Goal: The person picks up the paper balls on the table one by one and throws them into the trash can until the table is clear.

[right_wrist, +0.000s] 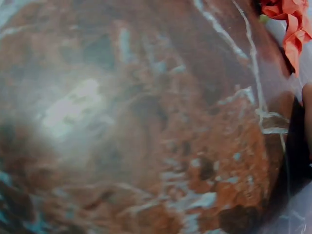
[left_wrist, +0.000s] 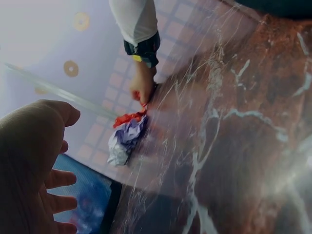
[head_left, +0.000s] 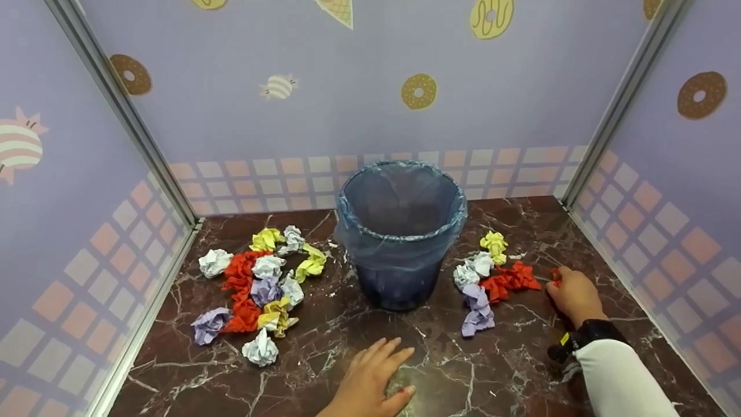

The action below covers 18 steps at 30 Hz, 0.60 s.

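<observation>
At the right, my right hand point(head_left: 574, 296) pinches a red crumpled paper ball point(head_left: 556, 277) low over the tabletop, mostly hidden by the fingers. Just left of it lie more red crumpled paper point(head_left: 510, 280), a purple ball point(head_left: 477, 313), white paper point(head_left: 473, 269) and a yellow ball point(head_left: 494, 246). My left hand point(head_left: 370, 376) is held in front of the bin with its fingers spread and holds nothing. Behind it stands a dark blue bin point(head_left: 399, 284), lined with a clear bag folded over its rim. Only a finger of my right hand shows in the right wrist view, beside red paper point(right_wrist: 292, 29).
A larger cluster of crumpled paper, in red point(head_left: 244, 313), white point(head_left: 260, 348), purple point(head_left: 211, 325) and yellow point(head_left: 311, 263), lies left of the bin. The brown marbled tabletop point(head_left: 440, 370) is enclosed by purple patterned panels point(head_left: 347, 116) at the back and both sides.
</observation>
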{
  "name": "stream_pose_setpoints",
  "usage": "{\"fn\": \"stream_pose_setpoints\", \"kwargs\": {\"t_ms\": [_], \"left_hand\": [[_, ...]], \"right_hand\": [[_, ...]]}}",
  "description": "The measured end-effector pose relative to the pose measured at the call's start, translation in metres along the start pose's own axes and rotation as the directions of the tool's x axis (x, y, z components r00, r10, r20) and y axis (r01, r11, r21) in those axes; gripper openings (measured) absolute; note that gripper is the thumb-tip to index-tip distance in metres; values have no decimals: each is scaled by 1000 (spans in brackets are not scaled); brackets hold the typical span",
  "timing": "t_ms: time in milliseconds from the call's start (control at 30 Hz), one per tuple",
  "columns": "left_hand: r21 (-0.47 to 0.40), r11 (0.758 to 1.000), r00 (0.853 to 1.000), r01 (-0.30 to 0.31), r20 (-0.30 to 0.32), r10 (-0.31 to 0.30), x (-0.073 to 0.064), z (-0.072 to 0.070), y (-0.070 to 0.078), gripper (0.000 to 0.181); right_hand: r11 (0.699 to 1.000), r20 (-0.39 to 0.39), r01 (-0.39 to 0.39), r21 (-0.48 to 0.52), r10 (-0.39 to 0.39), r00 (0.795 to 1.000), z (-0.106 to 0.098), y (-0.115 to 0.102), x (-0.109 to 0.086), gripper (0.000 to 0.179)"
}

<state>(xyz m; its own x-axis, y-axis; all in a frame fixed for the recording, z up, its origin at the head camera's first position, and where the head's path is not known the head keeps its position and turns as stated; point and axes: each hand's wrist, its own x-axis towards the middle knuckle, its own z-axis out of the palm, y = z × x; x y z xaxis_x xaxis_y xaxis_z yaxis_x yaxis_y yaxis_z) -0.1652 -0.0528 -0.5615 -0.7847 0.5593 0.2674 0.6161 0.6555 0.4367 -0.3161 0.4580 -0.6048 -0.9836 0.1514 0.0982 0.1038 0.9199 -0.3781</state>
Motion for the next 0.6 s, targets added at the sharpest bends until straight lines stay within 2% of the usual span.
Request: {"fn": "stream_pose_setpoints", "kwargs": {"t_ms": [167,300,433,600], "left_hand": [[17,997,997,-76,-4,76,8,9,8,57],[51,990,990,-134,-29,135,12,15,12,56],[74,985,988,-153,-26,155,14,19,15,55],[59,985,987,-160,24,158,18,20,18,55]], "right_hand": [[997,-65,-47,-57,43,997,6,0,-7,29],[995,-73,-68,-80,62,995,9,0,-11,29],[995,-61,-52,-84,47,997,8,0,-13,31],[995,-65,-43,-87,37,997,5,-2,-15,32]]}}
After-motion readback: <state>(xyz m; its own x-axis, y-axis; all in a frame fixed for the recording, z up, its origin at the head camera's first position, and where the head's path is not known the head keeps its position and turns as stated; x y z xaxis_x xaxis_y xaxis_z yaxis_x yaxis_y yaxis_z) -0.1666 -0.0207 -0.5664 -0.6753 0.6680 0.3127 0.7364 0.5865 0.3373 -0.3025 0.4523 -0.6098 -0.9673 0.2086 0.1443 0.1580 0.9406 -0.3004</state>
